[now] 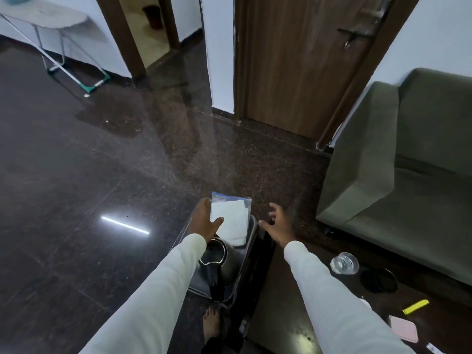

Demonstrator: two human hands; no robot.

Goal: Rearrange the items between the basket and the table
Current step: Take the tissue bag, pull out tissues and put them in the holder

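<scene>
Left hand [204,221] fingers clamped on zip bag [233,215] over basket [251,241] — right hand [279,223] fingers spread, empty.

A green sofa [408,180] stands at the right beside a closed wooden door [293,65]. An ironing board [48,19] leans far left on the dark polished floor [89,162].

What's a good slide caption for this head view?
Left hand holds a zip bag over the basket; right hand open beside it.
</scene>
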